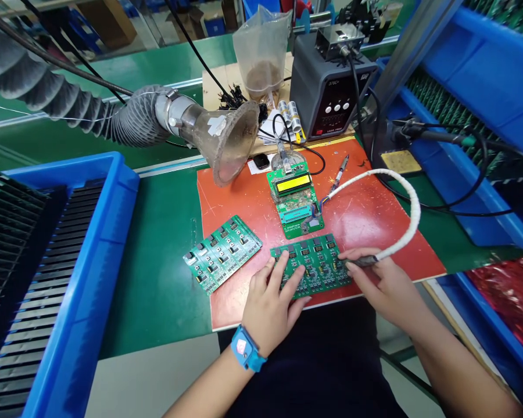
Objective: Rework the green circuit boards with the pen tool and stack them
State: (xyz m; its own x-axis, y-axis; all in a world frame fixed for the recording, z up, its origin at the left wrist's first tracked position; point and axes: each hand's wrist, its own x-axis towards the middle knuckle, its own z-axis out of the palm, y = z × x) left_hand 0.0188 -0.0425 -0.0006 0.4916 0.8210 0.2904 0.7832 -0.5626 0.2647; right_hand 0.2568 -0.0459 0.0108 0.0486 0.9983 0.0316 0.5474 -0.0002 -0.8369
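Note:
My left hand [271, 305] rests with fingers spread on the near left part of a green circuit board panel [318, 262] that lies on the orange mat [366, 217]. My right hand [386, 284] is closed around a dark probe [363, 261] at the end of a white spiral-wrapped cable [412, 200], its tip at the panel's right edge. The cable runs back to a green tester board with a yellow display [293, 196]. A second green panel [222, 252] lies to the left, half off the mat. I wear a blue wristband [246, 348] on my left wrist.
A fume extraction hose with a funnel mouth [226, 142] hangs over the mat's far left. A grey soldering station [329, 93] stands behind, with a pen [341, 168] nearby. Blue bins with black racks [47, 273] stand left; blue shelves with boards [475, 116] stand right.

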